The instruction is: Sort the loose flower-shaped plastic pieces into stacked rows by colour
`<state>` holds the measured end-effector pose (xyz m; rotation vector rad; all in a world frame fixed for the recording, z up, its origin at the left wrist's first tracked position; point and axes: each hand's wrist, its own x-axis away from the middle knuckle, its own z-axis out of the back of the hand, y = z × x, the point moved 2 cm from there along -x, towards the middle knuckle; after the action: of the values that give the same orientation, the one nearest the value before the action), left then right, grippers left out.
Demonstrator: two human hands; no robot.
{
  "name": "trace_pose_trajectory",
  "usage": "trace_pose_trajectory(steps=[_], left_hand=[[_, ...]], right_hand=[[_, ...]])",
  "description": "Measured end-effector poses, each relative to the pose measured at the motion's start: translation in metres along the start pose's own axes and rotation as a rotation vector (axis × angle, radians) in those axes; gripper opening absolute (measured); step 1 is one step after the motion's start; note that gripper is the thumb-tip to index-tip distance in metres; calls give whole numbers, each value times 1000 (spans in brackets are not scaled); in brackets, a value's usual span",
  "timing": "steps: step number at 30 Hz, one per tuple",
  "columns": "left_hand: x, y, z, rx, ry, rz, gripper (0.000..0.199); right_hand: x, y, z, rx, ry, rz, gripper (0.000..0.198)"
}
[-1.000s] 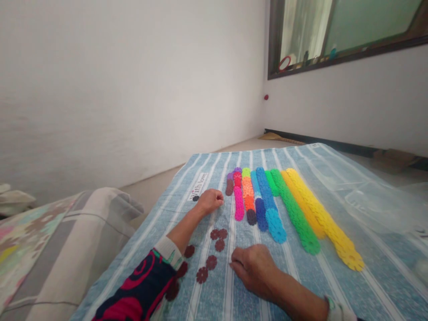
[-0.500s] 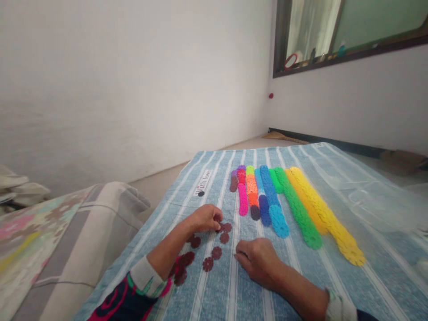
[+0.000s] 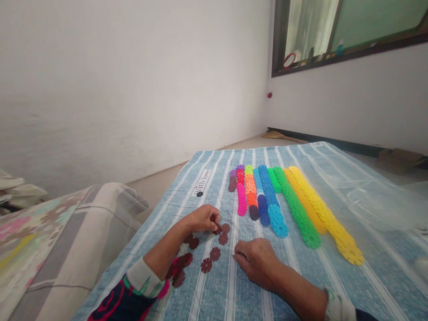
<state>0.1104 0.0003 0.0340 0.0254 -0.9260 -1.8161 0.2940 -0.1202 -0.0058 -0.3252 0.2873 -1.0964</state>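
Observation:
My left hand (image 3: 203,218) is pinched, its fingertips on the edge of a brown flower-shaped plastic disc (image 3: 218,229). Beside that disc lie two more brown discs (image 3: 223,239), partly touching. Nearer to me is another brown pair (image 3: 206,265), and more brown discs (image 3: 179,278) with some pink are partly hidden by my left forearm. My right hand (image 3: 256,261) rests on the striped cloth (image 3: 247,294), fingers curled closed; whatever may be inside them is hidden. Beyond it lie overlapping rows of discs, including a pink row (image 3: 241,200), a green row (image 3: 297,214) and a yellow row (image 3: 329,223).
A lone black disc (image 3: 199,194) lies by the printed lettering at left. Clear plastic bags (image 3: 377,200) cover the cloth's right side. A fabric-covered surface (image 3: 110,223) stands at left. White walls (image 3: 150,80) rise behind, with a window at right.
The view has shifted very slightly. My left hand stays pinched at the same brown disc, and my right hand keeps its curled pose. The discs show no clear movement.

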Motion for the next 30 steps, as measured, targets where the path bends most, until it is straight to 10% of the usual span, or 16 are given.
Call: trace_pose_trajectory(steps=[16,30], left_hand=[[-101,8,34,-12,633,-130,9],[-115,23,22,-270,588,12,18]], right_hand=[[-1,0,0,-15,-22,-3,18],[-2,0,0,-9,-37,-2,19]])
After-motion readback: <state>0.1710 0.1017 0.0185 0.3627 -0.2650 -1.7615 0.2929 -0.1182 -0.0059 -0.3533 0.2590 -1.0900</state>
